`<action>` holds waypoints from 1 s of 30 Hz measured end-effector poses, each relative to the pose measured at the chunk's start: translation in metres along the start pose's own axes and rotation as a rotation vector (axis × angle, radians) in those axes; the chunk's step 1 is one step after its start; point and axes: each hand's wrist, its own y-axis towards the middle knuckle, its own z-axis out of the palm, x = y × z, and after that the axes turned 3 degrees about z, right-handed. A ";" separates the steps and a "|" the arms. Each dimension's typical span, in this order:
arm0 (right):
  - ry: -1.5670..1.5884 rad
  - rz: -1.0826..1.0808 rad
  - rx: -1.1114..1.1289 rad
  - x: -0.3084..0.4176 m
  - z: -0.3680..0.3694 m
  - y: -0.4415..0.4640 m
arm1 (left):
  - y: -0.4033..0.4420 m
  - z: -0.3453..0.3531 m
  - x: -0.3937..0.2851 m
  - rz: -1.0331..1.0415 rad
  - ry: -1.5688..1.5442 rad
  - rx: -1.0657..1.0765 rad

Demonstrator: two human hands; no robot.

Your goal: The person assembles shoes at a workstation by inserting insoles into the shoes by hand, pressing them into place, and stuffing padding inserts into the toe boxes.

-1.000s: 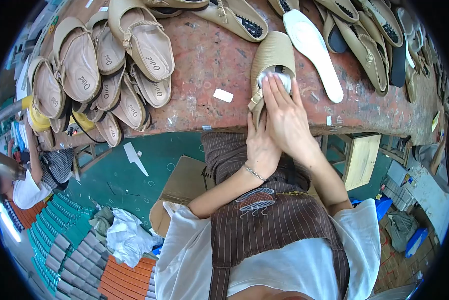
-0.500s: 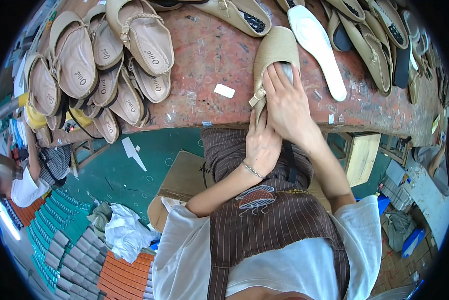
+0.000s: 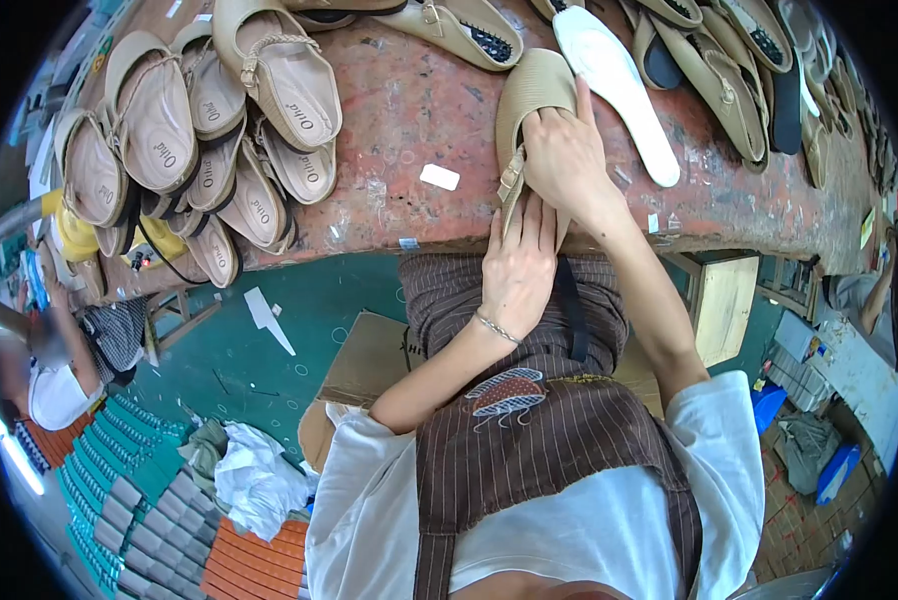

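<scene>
A tan closed-toe shoe (image 3: 537, 88) with a side buckle lies on the worn red table, toe pointing away from me. My right hand (image 3: 567, 165) reaches into its opening; the fingertips are hidden under the upper, and one finger lies along the outside. Around the heel end is my left hand (image 3: 518, 272), its fingers on the shoe's back part. A white insole (image 3: 624, 100) rests on the table just right of the shoe. Whatever is inside the shoe is covered by my right hand.
Finished sandals (image 3: 159, 140) are piled at the left. More tan uppers (image 3: 714, 90) lie at the right and along the back. A small white label (image 3: 439, 177) is on the table (image 3: 399, 130). Another person (image 3: 64, 385) is at the far left; a cardboard box (image 3: 364, 355) stands below.
My right hand has pushed deeper into the shoe, hiding the pale piece seen inside earlier. My left hand's fingers have moved up under the heel end.
</scene>
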 end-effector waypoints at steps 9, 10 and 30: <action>-0.032 0.104 0.205 0.003 -0.016 0.022 | 0.001 0.004 0.001 0.014 -0.012 -0.051; -0.025 0.109 0.191 0.002 -0.013 0.022 | 0.002 0.004 0.002 0.027 -0.002 -0.055; 0.290 0.161 -0.560 -0.103 0.008 -0.025 | 0.022 -0.272 0.204 -0.609 0.809 -0.453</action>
